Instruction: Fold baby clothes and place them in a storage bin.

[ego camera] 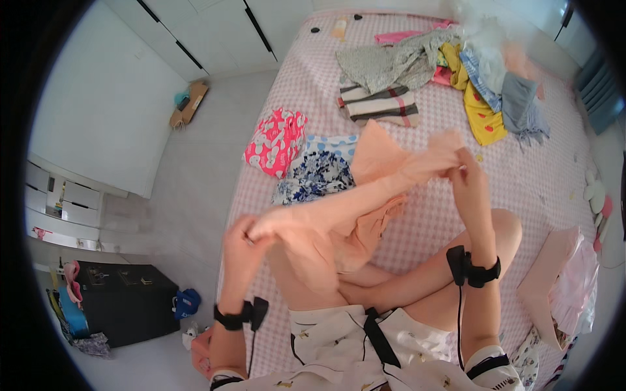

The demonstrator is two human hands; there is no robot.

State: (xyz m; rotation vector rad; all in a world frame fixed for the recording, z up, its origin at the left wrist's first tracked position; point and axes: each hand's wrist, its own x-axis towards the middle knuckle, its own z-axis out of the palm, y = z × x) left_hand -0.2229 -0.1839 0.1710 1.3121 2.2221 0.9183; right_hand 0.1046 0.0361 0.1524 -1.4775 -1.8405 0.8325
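A peach-coloured cloth garment (337,210) is stretched between my two hands above my crossed legs. My left hand (247,244) pinches one end of it, low on the left. Higher up on the right, my right hand (467,171) grips the other end. Part of the garment hangs down between the hands towards my shins, and one flap sticks up beyond the stretched edge. Just past it lie a blue-and-white floral cloth (318,176) and a polka-dot cloth (332,143), both partly covered by the peach fabric.
The bed has a pink checked sheet (420,244). A pink patterned bundle (277,141) lies near its left edge. Farther off are a striped cloth (379,105), a grey garment (396,58) and a yellow garment (481,117). At right stands an open pink box (543,288). A black cabinet (127,298) stands on the floor.
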